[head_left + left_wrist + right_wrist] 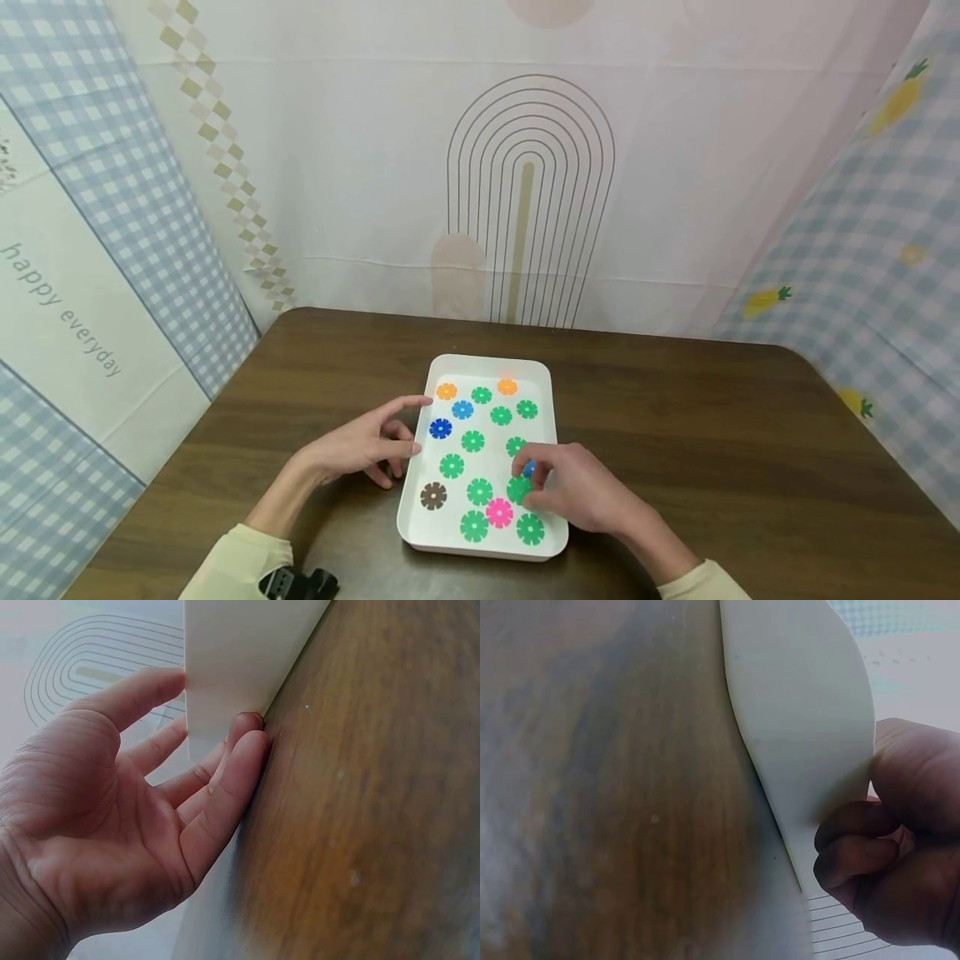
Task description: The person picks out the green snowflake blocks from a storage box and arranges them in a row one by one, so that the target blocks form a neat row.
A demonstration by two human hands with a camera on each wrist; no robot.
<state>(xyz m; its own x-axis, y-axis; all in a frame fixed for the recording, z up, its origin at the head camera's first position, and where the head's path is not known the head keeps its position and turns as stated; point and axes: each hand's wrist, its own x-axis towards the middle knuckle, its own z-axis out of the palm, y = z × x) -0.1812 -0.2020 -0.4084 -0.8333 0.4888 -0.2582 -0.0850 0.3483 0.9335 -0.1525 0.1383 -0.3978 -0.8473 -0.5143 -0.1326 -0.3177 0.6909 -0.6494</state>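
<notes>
Reading the tray (435, 535) as a clock with twelve at its far edge, I have notched discs lying spread over its floor: an orange disc (446, 391) at eleven, a dark blue disc (440, 428) at ten, a brown disc (433, 496) at eight, a pink disc (498, 512) between five and six, and many green discs (472, 441) among them. They look thin, light and stiff, probably smooth plastic, hard to break but apt to skid if I press from above. I'd take one by opposite edges, thumb against fingertip, where the notches should give some bite. The tray looks light too, so a nudge might slide it on the table (675, 417). My left hand (360, 446) is at nine, fingers spread and loosely bent, thumb and forefinger tips at the rim, no disc in it. My right hand (576, 487) is over the rim at four, fingers bent, thumb and forefinger a little apart above a green disc; a blue disc (529, 468) peeps out beneath the fingers towards three, and I can't tell whether they pinch it.
</notes>
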